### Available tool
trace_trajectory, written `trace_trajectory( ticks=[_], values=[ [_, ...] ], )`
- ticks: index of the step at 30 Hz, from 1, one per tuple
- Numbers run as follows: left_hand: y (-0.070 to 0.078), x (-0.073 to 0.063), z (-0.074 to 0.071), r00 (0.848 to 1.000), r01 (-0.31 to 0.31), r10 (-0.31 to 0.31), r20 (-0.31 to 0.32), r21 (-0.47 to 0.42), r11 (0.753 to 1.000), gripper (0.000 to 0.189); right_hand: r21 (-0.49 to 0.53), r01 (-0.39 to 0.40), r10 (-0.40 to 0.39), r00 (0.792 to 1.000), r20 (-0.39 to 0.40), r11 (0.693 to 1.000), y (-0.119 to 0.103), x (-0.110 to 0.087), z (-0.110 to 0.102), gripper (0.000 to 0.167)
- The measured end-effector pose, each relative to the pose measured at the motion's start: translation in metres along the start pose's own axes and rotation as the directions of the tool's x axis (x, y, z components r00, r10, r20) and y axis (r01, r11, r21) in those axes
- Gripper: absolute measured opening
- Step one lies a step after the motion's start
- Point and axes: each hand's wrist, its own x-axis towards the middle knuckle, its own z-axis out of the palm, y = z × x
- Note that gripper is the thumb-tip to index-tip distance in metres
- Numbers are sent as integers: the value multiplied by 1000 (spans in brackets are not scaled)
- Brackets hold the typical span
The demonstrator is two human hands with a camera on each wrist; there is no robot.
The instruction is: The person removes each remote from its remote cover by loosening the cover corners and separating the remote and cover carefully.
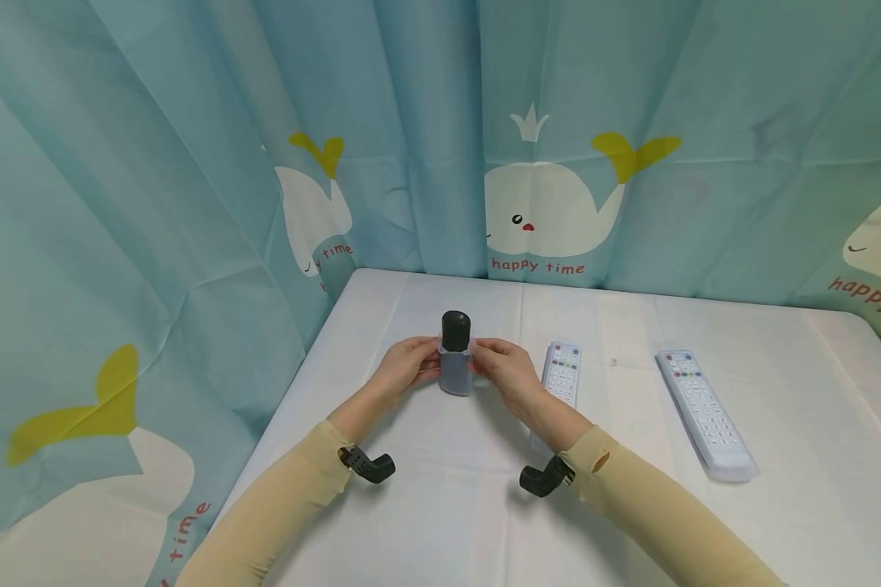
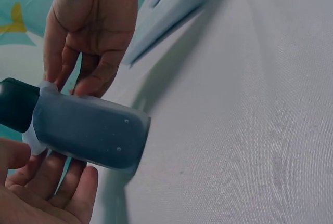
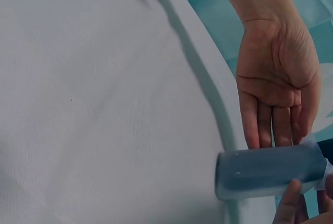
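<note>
L hand (image 1: 405,364) & R hand (image 1: 510,373) both pinching clear sleeve (image 1: 456,375) round dark remote (image 1: 456,330)! White remote (image 1: 562,371) right, 2nd remote (image 1: 705,412) farther right on tabletop (image 1: 440,514).

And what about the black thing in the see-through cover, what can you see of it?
It's a smooth, rounded black object, partly inside a cloudy, soft-looking sleeve. Its bare end sticks out past the sleeve's folded-looking rim; the covered part looks blue-grey, with two small dots. It's held over the white table, bare end pointing away from the person. The left grip and right grip hold the sleeve's sides.
</note>
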Motion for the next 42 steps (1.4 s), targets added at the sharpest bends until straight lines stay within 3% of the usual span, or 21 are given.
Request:
trace_trajectory(
  ticks=[10, 28, 42],
  values=[
    [1, 0, -1, 1000, 10, -10, -17, 0, 1000, 34, -110, -18, 16, 1000, -27, 994, -2, -3, 0, 36],
    [7, 0, 0, 997, 73, -74, -23, -53, 996, 30, -113, 0, -5, 999, -49, 994, -4, -2, 4, 22],
    [10, 2, 3, 997, 76, -75, -14, 7, 997, 25, -135, 20, -28, 998, -54, 991, 2, -2, 3, 18]
  ],
)
